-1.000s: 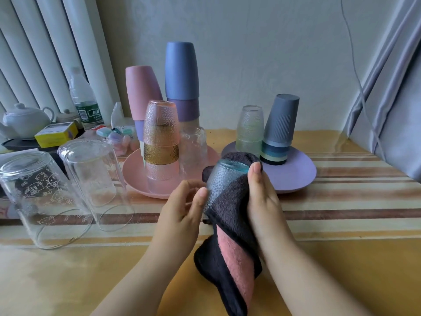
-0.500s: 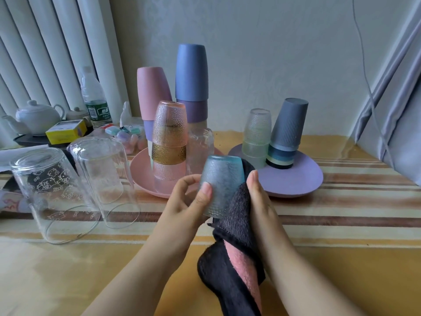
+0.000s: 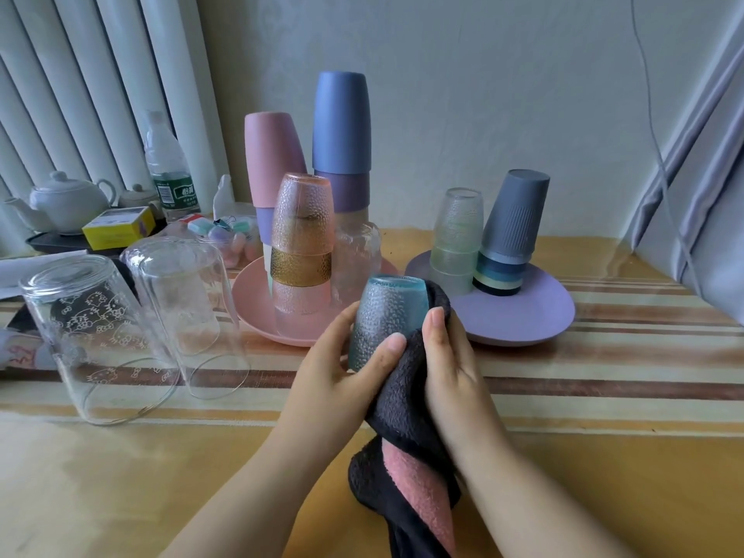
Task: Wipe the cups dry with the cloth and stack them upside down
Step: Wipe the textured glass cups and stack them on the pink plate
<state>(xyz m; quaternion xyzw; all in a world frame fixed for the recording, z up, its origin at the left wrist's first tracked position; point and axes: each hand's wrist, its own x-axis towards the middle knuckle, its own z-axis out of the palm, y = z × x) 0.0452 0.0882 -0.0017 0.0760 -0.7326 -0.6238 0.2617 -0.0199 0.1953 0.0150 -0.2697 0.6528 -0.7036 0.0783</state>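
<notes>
cloth (image 3: pixel 402 400) slid lower; blue cup (image 3: pixel 388 316) between hands (image 3: pixel 402 368).

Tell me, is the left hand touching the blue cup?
Touching. The head view shows the left hand curled round the blue cup, thumb pressed flat on its bumpy side, while the right hand holds the dark cloth against it.

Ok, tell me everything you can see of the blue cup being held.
The blue cup is a small translucent tumbler with a dimpled, pebbled wall, glass or plastic by its look. It is held upside down, base up, tilted slightly, above the table in front of the pink plate. The left hand grips its left side, thumb across the front; the dark cloth, pressed by the right hand, wraps its right side.
</notes>
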